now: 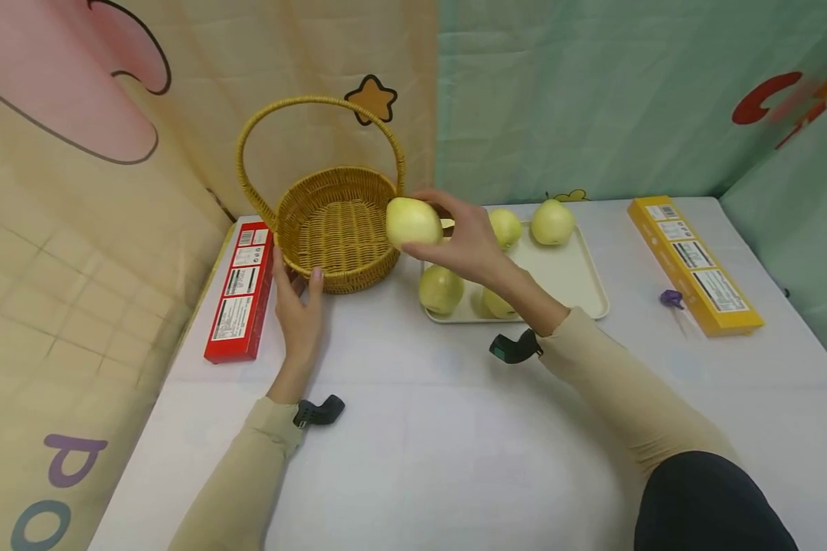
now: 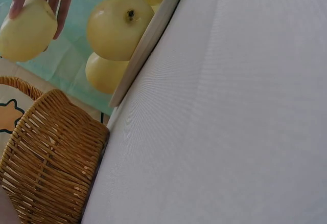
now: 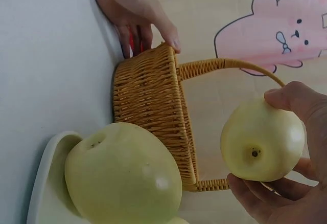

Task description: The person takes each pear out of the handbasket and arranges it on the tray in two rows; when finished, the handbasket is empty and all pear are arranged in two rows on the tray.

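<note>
My right hand (image 1: pixel 465 241) holds a round pale yellow-green pear (image 1: pixel 411 223) in the air beside the right rim of a wicker basket (image 1: pixel 344 282). Thumb and fingers grip the pear from opposite sides, as the right wrist view shows. The basket stands upright on the table with its tall handle raised, and no fruit lies in it. With my left hand (image 1: pixel 299 314) I hold the basket's near left side, the thumb at the rim and the fingers along the outer wall. More pears (image 1: pixel 441 289) sit on a cream tray (image 1: pixel 579 283), partly hidden by my right arm.
A long red box (image 1: pixel 236 295) lies left of the basket. At the right are a yellow box (image 1: pixel 696 264) and a purple-wrapped lollipop (image 1: pixel 671 298). Printed curtains (image 1: pixel 558 99) hang just behind the white table (image 1: pixel 400 444).
</note>
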### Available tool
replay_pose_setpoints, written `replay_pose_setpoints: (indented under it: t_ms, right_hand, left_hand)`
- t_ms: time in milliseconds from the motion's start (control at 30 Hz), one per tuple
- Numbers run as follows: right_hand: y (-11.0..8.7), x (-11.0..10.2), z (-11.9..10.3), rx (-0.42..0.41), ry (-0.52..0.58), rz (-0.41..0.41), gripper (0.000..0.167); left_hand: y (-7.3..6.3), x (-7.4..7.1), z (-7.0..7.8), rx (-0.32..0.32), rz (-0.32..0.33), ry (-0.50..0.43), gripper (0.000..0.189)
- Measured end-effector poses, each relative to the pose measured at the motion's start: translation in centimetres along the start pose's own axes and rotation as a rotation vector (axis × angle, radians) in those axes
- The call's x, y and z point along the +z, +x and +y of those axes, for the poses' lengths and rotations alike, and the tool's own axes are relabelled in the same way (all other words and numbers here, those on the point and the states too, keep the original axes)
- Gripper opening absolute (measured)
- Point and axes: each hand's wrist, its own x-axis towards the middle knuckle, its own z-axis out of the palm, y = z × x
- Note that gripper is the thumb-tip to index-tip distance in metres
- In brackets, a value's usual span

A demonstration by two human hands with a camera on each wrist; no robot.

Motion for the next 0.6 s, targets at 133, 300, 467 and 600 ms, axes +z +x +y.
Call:
replay_pose_setpoints:
  t_ms: [133,300,467,600]
  right_hand:
    - [-1.2,-1.0,0.3,0.058,0.063,0.018,0.063]
    - [-2.5,-2.2,1.1,0.105,0.053,0.050,0.062]
    - [-4.5,-4.2,1.8,0.135,0.026,0.114,0.064]
    - [-6.3,-6.0,2.8,0.160,-0.008,0.177,0.063]
  left_hand:
    - [-0.1,0.0,-0.2,0.006,0.002,-0.003,0.082]
    - [-0.1,-0.1,-0.2,-0.007,0.003,-0.009,0.082]
    - [0.1,0.0,-0.4,0.026,0.005,-0.020,0.081]
    - [0.2,0.2,-0.6,0.052,0.006,-0.035,0.080]
